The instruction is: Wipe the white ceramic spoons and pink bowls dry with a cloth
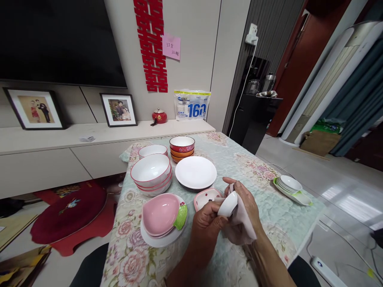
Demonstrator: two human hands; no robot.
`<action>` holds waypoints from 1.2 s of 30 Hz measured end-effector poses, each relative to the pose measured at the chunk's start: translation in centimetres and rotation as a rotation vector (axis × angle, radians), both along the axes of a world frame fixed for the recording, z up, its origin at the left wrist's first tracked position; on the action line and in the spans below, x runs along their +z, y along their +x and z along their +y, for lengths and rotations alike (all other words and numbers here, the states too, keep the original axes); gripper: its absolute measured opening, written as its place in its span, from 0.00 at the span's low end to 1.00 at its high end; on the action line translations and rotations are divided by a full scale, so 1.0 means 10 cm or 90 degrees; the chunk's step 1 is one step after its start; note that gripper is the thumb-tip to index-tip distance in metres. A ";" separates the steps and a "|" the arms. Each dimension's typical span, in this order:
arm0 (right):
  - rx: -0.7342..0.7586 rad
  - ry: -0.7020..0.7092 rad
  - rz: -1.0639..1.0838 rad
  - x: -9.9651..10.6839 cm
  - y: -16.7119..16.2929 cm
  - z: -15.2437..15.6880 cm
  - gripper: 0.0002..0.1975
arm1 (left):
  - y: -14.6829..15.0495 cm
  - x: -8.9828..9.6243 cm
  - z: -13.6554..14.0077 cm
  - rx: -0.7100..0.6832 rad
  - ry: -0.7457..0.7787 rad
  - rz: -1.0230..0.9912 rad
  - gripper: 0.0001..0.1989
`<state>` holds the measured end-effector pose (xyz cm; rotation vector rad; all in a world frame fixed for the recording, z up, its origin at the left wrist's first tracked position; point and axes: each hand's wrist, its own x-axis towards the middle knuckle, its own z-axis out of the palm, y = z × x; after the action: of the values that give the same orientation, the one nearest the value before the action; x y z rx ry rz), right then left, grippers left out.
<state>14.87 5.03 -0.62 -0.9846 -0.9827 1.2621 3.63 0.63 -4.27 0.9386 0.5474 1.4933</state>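
Note:
Between my two hands a small white dish (228, 205) is held up on its edge above the table. My left hand (206, 227) pinches its near rim between thumb and fingers. A pale pink cloth (241, 225) is wrapped in my right hand (247, 199), which presses it against the dish's far side; the right fingertips are partly hidden. Just behind the hands lies a pink-rimmed dotted dish (203, 198), partly covered by them. To the left, a pink peach-shaped bowl (160, 215) with a green leaf rests on a white plate (161, 242).
White red-rimmed bowls (151, 171) stand stacked at the left, near red and orange bowls (182, 148) and white plates (196, 172). Small white dishes (289, 183) sit on a green-edged dish at the right table edge. A red stool (72, 215) stands left of the floral-covered table (131, 263).

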 end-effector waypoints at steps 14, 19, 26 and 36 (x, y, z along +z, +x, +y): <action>-0.047 0.245 -0.327 0.02 0.09 -0.11 0.16 | -0.05 0.05 -0.04 0.004 0.026 0.103 0.08; -0.033 0.127 -0.278 -0.02 0.11 -0.02 0.21 | -0.04 0.06 -0.03 -0.021 -0.043 -0.009 0.08; -0.181 0.177 -0.525 -0.16 0.29 0.16 0.22 | -0.05 0.18 -0.01 -0.026 -0.180 -0.174 0.18; -0.151 0.329 -0.517 0.05 0.30 -0.03 0.20 | -0.06 0.18 0.02 0.016 -0.214 -0.177 0.13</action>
<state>17.91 4.77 -0.15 -1.1622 -1.6472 0.3363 3.02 0.79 -2.45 0.4570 0.5841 1.4663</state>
